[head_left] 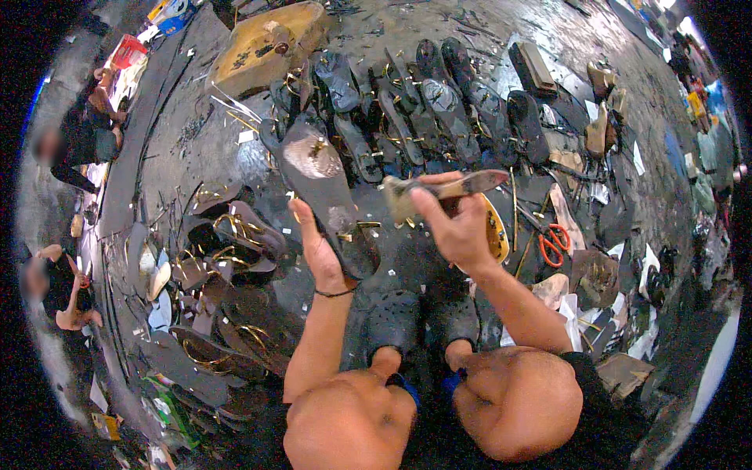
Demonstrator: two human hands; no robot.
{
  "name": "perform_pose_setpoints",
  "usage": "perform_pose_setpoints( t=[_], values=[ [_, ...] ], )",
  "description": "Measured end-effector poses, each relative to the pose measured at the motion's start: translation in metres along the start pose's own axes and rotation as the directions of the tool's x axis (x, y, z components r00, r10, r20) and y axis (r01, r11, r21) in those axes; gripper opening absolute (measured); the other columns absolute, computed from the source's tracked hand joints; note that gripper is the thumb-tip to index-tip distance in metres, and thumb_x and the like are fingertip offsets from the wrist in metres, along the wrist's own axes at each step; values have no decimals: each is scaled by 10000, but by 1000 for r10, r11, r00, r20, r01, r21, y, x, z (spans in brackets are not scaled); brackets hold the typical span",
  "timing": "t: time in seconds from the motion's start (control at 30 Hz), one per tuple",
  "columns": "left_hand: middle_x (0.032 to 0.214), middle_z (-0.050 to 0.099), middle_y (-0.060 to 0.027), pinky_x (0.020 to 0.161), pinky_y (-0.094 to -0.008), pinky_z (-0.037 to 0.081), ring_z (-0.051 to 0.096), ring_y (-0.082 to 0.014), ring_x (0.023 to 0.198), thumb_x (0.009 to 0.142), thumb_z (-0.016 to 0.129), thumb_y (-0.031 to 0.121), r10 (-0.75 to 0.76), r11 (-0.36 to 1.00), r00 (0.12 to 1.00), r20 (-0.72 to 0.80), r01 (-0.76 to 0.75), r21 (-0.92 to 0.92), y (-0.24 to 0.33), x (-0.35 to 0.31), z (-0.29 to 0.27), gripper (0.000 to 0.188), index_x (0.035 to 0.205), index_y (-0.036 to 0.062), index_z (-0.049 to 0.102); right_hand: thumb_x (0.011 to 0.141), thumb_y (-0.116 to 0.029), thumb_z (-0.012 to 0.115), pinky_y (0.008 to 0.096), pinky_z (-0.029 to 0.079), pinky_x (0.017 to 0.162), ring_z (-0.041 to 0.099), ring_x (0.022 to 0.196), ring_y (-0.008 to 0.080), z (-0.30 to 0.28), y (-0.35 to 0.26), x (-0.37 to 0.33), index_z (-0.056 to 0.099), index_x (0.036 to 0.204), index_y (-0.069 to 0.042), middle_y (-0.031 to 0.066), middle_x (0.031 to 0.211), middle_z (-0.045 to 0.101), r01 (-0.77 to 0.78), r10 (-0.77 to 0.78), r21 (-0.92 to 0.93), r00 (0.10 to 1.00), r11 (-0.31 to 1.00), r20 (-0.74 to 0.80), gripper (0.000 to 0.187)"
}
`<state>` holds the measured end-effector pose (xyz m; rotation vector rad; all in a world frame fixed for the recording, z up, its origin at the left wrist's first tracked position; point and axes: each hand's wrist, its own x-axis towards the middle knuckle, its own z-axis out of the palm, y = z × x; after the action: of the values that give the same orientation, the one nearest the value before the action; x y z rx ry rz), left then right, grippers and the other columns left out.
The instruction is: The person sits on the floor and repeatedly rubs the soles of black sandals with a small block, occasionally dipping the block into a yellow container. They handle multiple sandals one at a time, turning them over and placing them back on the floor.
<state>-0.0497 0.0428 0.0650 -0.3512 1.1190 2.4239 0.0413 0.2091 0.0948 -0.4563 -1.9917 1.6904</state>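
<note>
My left hand point(317, 254) grips the edge of a dark sandal sole point(333, 196) near its narrow end, thumb along the side. The sole is held up at a tilt, with a pale wet-looking patch on its broad end and gold strap pieces at its edges. My right hand point(458, 235) is closed round a flat brush point(450, 188), bristles toward the sole but apart from it. Below that hand, partly covered by it, is a yellow container point(496, 231). Orange-handled scissors point(554, 244) lie to its right.
Several dark soles and sandals point(450, 110) stand in rows ahead. More sandals with gold straps point(243, 235) are heaped at the left. A yellowish block point(266, 47) sits at the far left, and scraps litter the right. Two people point(66, 294) are at the left edge.
</note>
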Motion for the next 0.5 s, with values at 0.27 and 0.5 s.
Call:
perform_pose_setpoints(
  t=[0.27, 0.5],
  values=[
    [1112, 663, -58, 842, -345, 530, 635, -195, 970, 935, 514, 660, -25, 991, 999, 20, 22, 129, -18, -7, 7, 697, 1237, 35, 574, 888, -135, 743, 308, 534, 794, 682, 853, 156, 11, -24, -22, 675, 1023, -24, 68, 883, 718, -64, 33, 95, 955, 993, 294, 188],
    [936, 670, -52, 682, -344, 562, 645, -185, 785, 935, 459, 703, -155, 987, 986, 63, 157, -32, -6, 1, 15, 669, 1161, 92, 606, 980, -220, 650, 283, 530, 810, 649, 905, 102, -25, 1, -7, 677, 1074, -33, 29, 908, 699, -416, 401, -23, 857, 909, 324, 210]
  ],
)
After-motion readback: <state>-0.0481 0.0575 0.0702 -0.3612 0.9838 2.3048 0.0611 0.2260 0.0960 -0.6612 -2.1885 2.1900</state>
